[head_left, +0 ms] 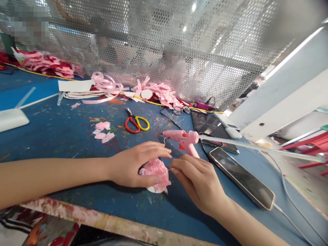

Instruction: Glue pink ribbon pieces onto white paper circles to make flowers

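A pink ruffled ribbon flower [155,172] on a white round base lies on the blue table [64,136] in front of me. My left hand [137,164] grips it from the left, the thumb over its front and the fingers arched around its far side. Just right of the flower, my right hand [196,181] is closed in a pinch; whatever its fingertips hold is hidden. Behind that hand stands a pink hot glue gun [183,136], its nozzle pointing left and a long clear glue stick [251,145] sticking out of its rear.
Scissors [136,122] with red and yellow handles lie beyond my hands, beside cut pink ribbon pieces [104,131]. A phone [242,177] with a cable is at right. Pink ribbon [107,85], white cards and glasses [181,110] line the far side before a perforated metal screen [143,41].
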`<state>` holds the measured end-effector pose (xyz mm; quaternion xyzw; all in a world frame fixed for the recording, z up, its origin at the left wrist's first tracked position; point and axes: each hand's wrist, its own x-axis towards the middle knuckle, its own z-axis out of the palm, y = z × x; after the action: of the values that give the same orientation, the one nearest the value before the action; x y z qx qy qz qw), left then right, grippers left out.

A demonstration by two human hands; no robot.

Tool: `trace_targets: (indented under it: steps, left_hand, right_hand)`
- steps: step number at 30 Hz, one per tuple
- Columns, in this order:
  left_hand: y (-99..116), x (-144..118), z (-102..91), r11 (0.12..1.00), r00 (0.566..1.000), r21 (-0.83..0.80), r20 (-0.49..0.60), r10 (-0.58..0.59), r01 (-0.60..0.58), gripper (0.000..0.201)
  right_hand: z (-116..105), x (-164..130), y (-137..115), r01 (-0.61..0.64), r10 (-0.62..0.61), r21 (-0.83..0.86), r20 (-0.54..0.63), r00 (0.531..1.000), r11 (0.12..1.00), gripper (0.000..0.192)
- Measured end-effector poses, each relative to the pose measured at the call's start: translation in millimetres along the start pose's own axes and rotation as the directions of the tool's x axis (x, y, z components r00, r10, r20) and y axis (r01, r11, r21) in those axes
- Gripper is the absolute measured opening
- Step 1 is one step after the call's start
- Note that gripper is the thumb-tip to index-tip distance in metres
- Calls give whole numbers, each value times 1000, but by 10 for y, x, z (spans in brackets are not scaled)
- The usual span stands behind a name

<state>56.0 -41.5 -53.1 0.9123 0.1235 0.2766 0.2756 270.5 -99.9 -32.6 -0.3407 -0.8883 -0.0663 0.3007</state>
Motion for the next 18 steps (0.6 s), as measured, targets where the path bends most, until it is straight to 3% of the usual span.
trace_targets:
  steps: [4, 8, 15, 18]
  left_hand:
    - [-23, 3, 39, 997, 991, 56, 127, 39, -46, 66]
    - [-26, 7, 70, 992, 975, 120, 219, 19, -46, 68]
    - [-22, 9, 91, 990, 979, 136, 202, 3, -31, 64]
    - [-20, 15, 86, 991, 980, 129, 196, 16, -42, 64]
  right_hand:
    - [16, -1, -10, 1, 0, -20, 37, 999, 1000, 20]
    - [48, -8, -6, 31, -29, -20, 72, 997, 999, 29]
    - [21, -11, 15, 29, -32, 50, 62, 998, 998, 53]
    - [21, 0, 7, -2, -3, 55, 95, 995, 998, 47]
